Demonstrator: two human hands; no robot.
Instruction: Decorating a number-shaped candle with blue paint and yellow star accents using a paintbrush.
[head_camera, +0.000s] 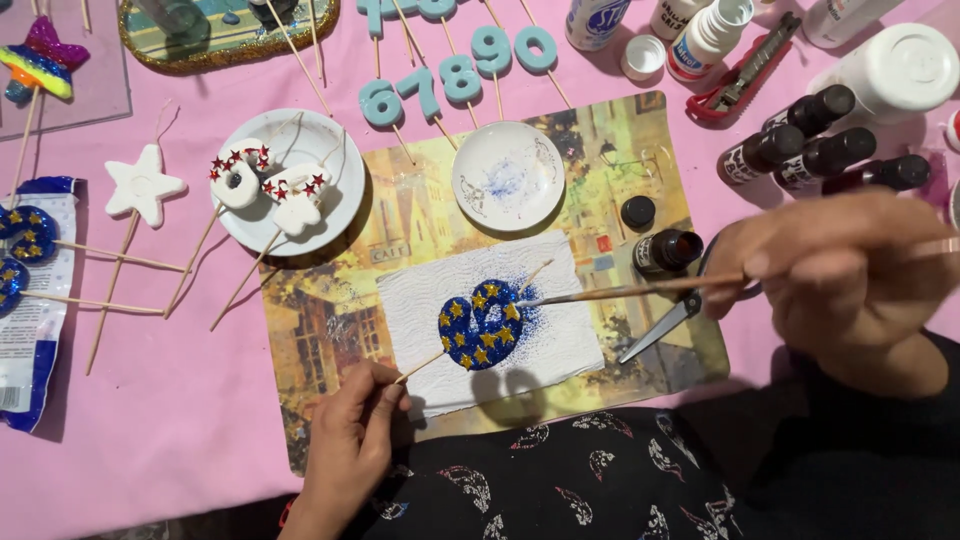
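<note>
Painting a blue starred number on a paper towel.
The left hand (350, 440) pinches its stick (420, 367); the right hand (830, 270) grips a brush (620, 293) touching the number (482, 324).

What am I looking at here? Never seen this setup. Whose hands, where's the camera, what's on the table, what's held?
There is one picture, from a camera worn on a person's head, looking down at their own two bare hands; there is no machine. The left hand pinches the wooden skewer of a blue glittered numeral with gold stars, which lies on a white paper towel over a picture placemat. The right hand holds a thin paintbrush, its tip at the numeral. Nearby on the pink tablecloth are an open dark paint bottle, scissors, a small white dish, a plate of white numerals, and pale blue numerals on sticks.
</note>
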